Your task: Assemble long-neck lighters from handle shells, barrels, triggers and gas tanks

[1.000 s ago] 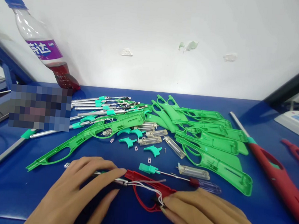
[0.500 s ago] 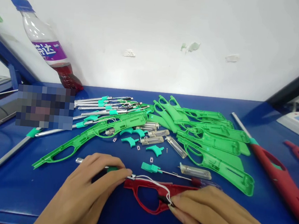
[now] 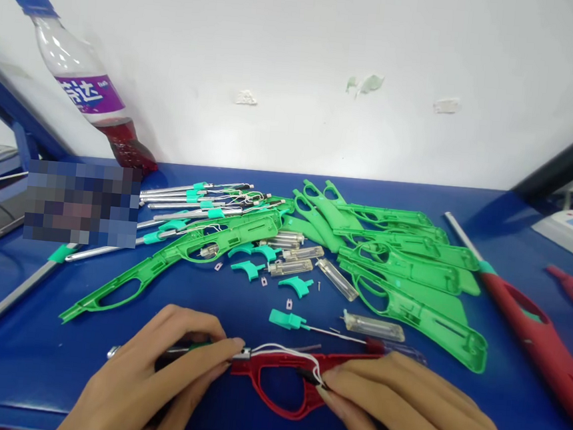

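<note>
A red lighter housing half with a finger loop lies open side up at the table's front. My left hand pinches the silver lighter tube at the housing's left end; the tube's far end pokes out left of the hand. Two white wires arch from the tube to a small black igniter part. Over the housing's right portion, my right hand is closed, thumb and fingers gripping that black part just beside the loop. My right fingers hide much of the housing's right end.
Green housing halves, clear fuel tanks, teal triggers and wired tubes spread behind my hands. A screwdriver lies just beyond the housing. An assembled red lighter is at right, a bottle at back left.
My left hand has shifted slightly left and down with the tube, whose left end now sits lower. The right hand keeps its grip on the igniter part. The view has shifted a little.
</note>
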Available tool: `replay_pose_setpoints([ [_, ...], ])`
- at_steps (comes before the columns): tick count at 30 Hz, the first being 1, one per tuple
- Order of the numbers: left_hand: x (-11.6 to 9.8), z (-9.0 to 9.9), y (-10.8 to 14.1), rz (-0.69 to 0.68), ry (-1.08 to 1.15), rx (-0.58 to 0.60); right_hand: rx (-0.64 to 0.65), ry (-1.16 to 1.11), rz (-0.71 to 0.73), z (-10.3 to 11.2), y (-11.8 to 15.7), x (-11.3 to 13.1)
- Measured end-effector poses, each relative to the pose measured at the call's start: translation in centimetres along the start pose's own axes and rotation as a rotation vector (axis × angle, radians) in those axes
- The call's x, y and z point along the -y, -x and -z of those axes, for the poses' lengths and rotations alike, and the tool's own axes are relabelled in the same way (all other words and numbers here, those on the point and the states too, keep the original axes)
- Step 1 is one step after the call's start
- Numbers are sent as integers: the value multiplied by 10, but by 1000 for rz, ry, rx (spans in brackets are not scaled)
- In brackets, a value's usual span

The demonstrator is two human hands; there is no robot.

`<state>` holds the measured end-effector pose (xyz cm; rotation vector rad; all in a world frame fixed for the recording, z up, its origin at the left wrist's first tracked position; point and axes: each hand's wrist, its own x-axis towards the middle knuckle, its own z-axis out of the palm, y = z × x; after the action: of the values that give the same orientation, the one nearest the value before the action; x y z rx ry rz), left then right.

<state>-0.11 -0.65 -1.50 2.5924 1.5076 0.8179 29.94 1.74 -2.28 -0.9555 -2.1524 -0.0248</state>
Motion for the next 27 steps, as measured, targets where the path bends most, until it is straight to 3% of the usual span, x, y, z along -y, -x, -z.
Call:
replay_pose_setpoints([
  [5,-4,4,1,-15,20,-35,18,-22,-1,-1,2,-1],
  [27,-4,0,3,13,50,22,53,15,22,4,7,-5],
])
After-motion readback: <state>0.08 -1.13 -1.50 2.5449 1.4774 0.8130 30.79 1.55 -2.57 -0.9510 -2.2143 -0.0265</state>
